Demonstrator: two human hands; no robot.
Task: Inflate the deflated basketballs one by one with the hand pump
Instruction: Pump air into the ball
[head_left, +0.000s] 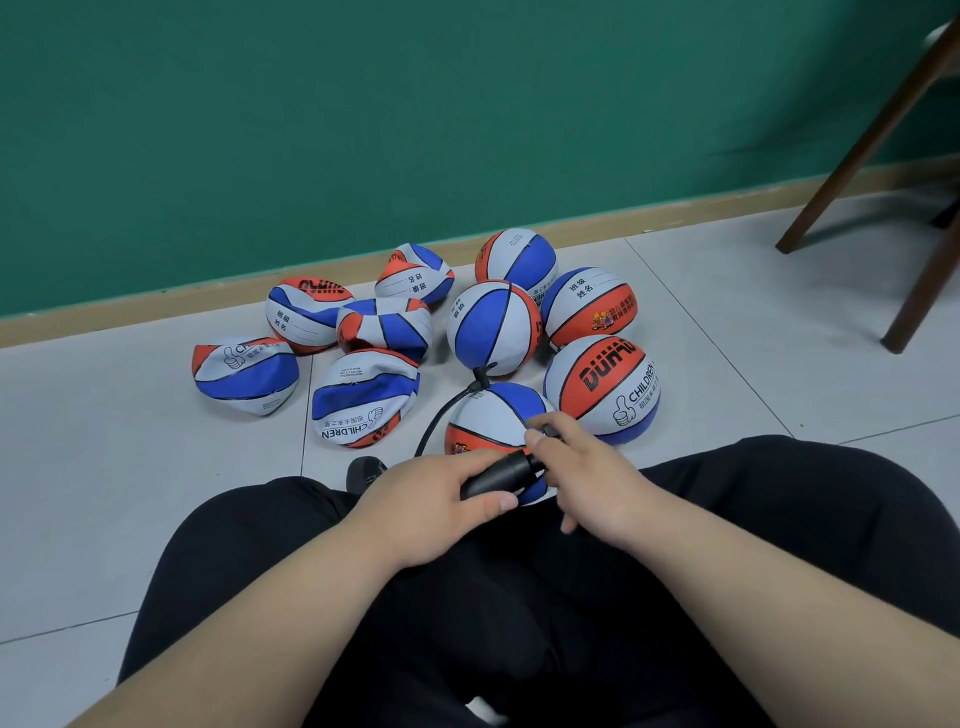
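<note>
About halfway, I judge: left grip (441, 499) clasps the pump (501, 475), right grip (587, 478) its handle (550, 430), filling the near ball (488, 421); four round balls (602, 389) right of it, five flat balls (363, 395) left.

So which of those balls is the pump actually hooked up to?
The nearest ball, right behind the pump: the black hose plugs into its top. No other ball has a hose.

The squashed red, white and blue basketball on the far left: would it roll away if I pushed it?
Probably not. The squashed red, white and blue basketball is caved in and creased, so it would likely slide or flop on the grey tile floor, not roll. Its dented skin suggests it would bend in your hands.
</note>
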